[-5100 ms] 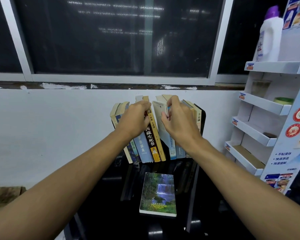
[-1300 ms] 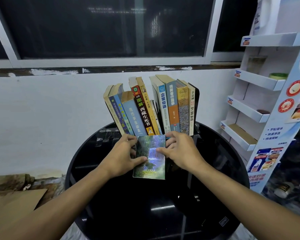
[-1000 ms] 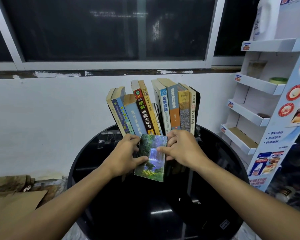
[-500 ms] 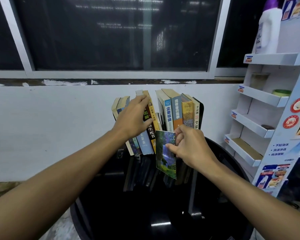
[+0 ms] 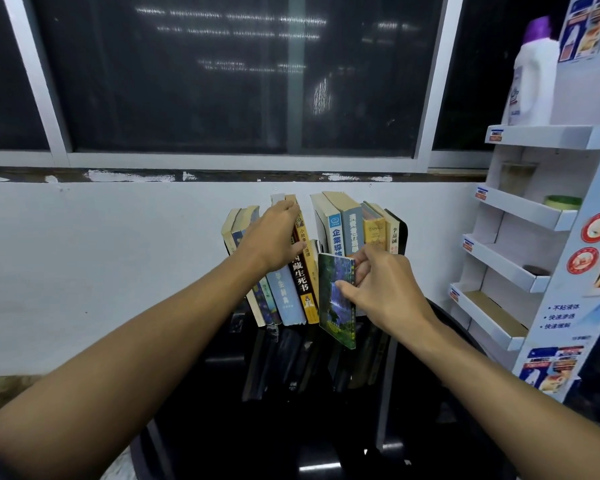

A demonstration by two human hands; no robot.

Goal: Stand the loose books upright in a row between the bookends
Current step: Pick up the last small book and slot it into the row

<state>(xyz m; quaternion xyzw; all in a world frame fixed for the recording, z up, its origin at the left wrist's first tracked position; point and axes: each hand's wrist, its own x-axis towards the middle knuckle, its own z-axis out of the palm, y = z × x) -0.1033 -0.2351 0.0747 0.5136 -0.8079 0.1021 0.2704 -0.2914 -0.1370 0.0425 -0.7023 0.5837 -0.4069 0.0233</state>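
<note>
A row of books (image 5: 340, 230) stands at the back of a black round table (image 5: 291, 427), against the white wall. The left group of books (image 5: 284, 299) leans left, and my left hand (image 5: 274, 237) presses on their upper spines, leaving a gap in the middle of the row. A small waterfall-cover book (image 5: 336, 299) is upright in my right hand (image 5: 381, 289), just in front of that gap and above the table. At the row's right end is a black bookend (image 5: 400, 230). The left bookend is hidden.
A white cardboard display shelf (image 5: 534, 216) stands close at the right, with a white bottle (image 5: 530, 74) on its top tier. A dark window runs above the wall ledge. The table's glossy top reflects the books.
Both hands lifted the waterfall book off the table. My left hand then went to the leaning books and pushed them left, while my right hand turned the book upright and brought it up to the gap.
</note>
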